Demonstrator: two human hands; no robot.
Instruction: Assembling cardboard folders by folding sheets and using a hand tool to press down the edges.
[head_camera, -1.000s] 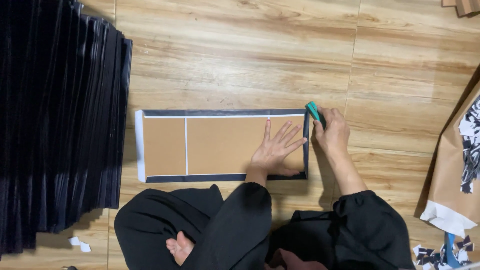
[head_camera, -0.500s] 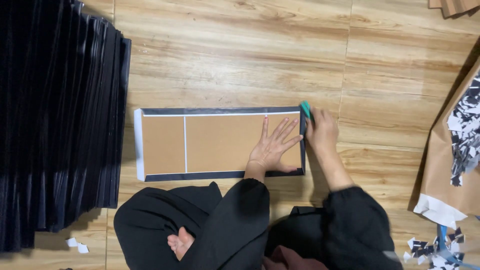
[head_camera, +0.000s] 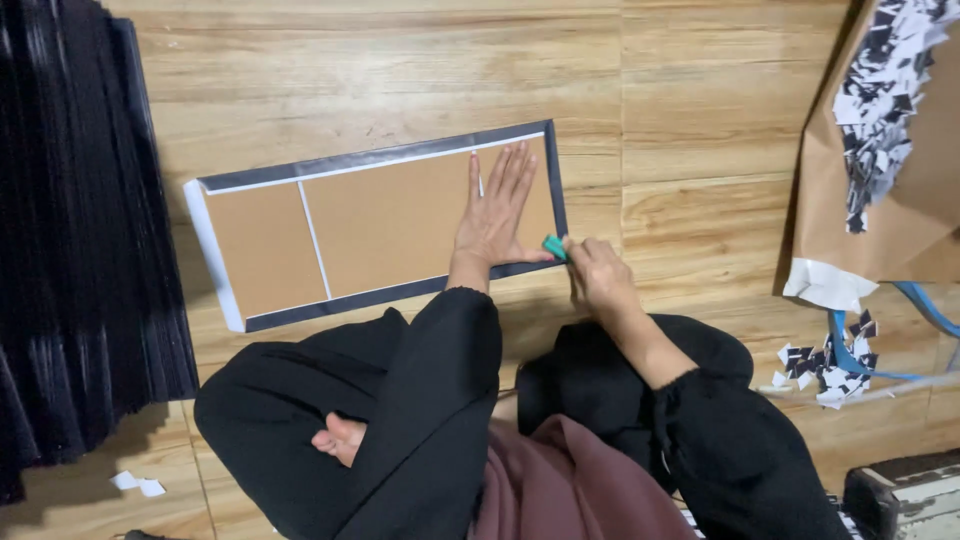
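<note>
At your nine o'clock the tall stack of black sheets (head_camera: 75, 250) leans close to the white short edge of the cardboard panel (head_camera: 380, 225), so a nudge of the panel that way could catch it and bring sheets sliding down. The panel itself lies flat on the wooden floor (head_camera: 700, 120) at your twelve o'clock, just beyond your knees, brown in the middle with a dark border and thin white lines across it. Your left hand (head_camera: 497, 210) is spread flat, fingers together and pointing to twelve, pressing the panel's right end down; if that pressure eases, the panel may skid on the smooth boards. Your right hand (head_camera: 598, 275) pinches a small green tool (head_camera: 553, 247) at the panel's near right corner, almost touching the heel of the left hand. That closeness is the main hazard: a slip toward eleven o'clock could run the tool into your left wrist or mar the border. At your two o'clock the brown paper bag (head_camera: 900, 200) of scraps and the loose scraps (head_camera: 820, 365) below it sit well apart.
</note>
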